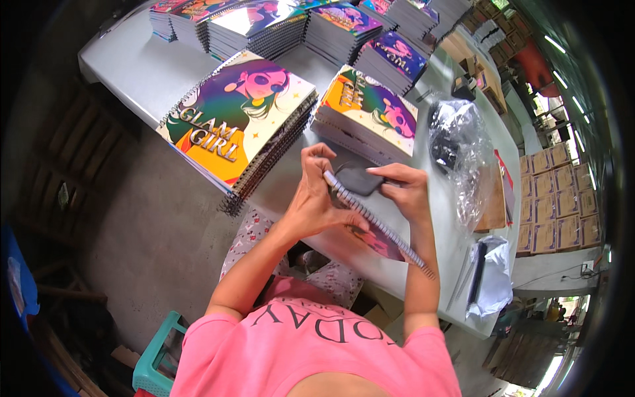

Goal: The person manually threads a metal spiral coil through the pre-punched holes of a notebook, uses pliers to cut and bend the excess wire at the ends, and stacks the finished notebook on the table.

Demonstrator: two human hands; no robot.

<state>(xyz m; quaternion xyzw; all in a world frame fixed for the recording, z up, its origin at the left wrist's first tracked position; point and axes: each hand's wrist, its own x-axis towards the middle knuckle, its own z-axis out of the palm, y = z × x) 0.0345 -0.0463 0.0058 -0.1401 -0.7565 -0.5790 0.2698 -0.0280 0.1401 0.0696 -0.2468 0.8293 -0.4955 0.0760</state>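
Observation:
A spiral-bound notebook (377,239) is tilted nearly edge-on above the table's near edge, its coil running down to the right across my right forearm. My left hand (316,202) grips its upper end, with thumb and fingers on either side of the binding. Beyond the coil, my right hand (407,188) is closed in a pinch at the edge of a dark, rounded flat thing (359,179); whether it holds that thing is unclear. Just past my hands stands a stack of smaller notebooks (367,109). To its left lies a pile of larger spiral notebooks (245,116) with colourful covers.
More notebook stacks (258,30) fill the far side of the grey table (126,63). Crumpled clear plastic (460,159) lies at right, near a black bar on white wrapping (489,274). Cardboard boxes (555,198) are piled beyond. A green stool (155,357) stands lower left.

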